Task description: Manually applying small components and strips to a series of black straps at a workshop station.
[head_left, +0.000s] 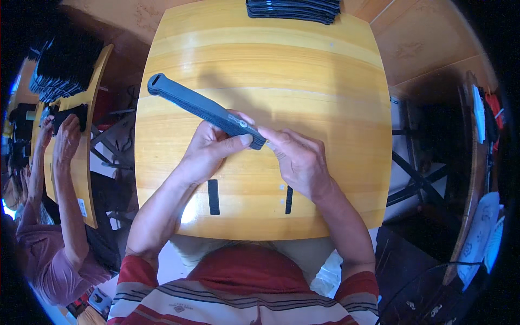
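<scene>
Apparently, the left hand (206,151) grasps a stack of flat, dark strips (197,105), rounded and slotted at its far end. The right hand (300,160) has fingertips at the other end; whether they pinch, I cannot tell. If the left thumb loosens, layers could slide apart. Beneath the stack is a glossy wooden bench (346,119); nearer the person than the stack lie two matte black pieces (214,197).
</scene>
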Demonstrator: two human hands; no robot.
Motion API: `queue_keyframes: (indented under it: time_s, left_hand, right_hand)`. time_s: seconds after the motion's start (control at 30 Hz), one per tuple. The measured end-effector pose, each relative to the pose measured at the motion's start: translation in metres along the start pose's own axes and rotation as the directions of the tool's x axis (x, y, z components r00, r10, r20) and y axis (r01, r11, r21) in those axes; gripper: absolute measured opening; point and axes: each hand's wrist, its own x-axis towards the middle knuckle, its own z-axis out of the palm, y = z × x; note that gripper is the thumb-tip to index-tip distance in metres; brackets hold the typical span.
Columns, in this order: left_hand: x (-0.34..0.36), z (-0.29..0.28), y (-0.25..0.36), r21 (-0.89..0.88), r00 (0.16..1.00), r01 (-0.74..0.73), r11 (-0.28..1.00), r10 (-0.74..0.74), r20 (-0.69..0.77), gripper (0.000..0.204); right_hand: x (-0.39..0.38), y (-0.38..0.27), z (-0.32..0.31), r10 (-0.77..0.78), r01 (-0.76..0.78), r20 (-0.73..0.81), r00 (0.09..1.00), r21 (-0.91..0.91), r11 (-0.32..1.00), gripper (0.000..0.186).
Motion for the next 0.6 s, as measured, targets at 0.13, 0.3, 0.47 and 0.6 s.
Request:
queue_keyframes:
  time_s: [0.13, 0.3, 0.47, 0.6]
  left_hand:
    - [-0.003, 0.013, -0.001, 0.188, 0.994, -0.066, 0.980, 0.080, -0.071, 0.029]
    - [-0.005, 0.012, 0.002, 0.348, 0.994, -0.033, 0.937, 0.068, -0.087, 0.029]
    - [-0.006, 0.009, 0.006, 0.330, 0.996, 0.057, 0.942, -0.033, -0.080, 0.034]
    - [-0.006, 0.006, 0.009, 0.332, 0.999, 0.030, 0.943, -0.041, 0.025, 0.025]
  right_hand:
    - [-0.001, 0.003, 0.004, 0.063, -0.064, 0.011, 0.998, 0.148, 0.987, 0.037]
    - [-0.002, 0.000, 0.005, 0.044, -0.045, 0.009, 0.999, 0.176, 0.983, 0.035]
    - [-0.001, -0.003, -0.009, 0.027, -0.027, 0.090, 0.996, 0.004, 1.000, 0.033]
    - [-0.001, -0.001, -0.012, -0.111, 0.122, 0.078, 0.991, -0.149, 0.981, 0.027]
